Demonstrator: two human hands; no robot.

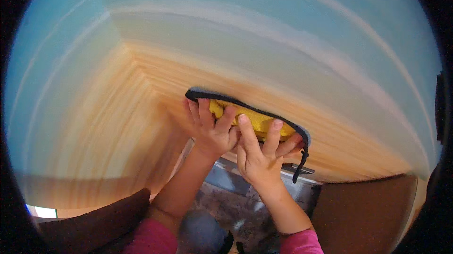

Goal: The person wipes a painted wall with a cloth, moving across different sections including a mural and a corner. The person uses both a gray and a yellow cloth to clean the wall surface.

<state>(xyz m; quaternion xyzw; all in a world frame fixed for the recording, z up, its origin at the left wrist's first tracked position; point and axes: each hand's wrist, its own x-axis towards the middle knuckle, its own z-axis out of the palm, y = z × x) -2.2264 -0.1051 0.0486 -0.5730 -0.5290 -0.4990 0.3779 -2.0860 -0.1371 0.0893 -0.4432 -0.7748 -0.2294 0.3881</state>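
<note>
A yellow fabric pad (260,121) with black edging and a greyish outer side lies against the painted wall (283,34). It may be a cleaning pad; the picture does not settle it. Its far side is hidden. My left hand (214,130) grips the pad's left part, fingers spread over the yellow fabric up to the black edge. Close beside it, my right hand (262,151) holds the right part, with two fingertips on the yellow face and others at the right end. A black strap (300,167) hangs from that right end.
The wall is blue above and wood-toned below, with a corner (124,43) at upper left. Brown panels (364,215) stand at lower right and lower left (95,225). A pale ledge with a dark slot (299,169) lies below the pad, above the patterned floor (230,197).
</note>
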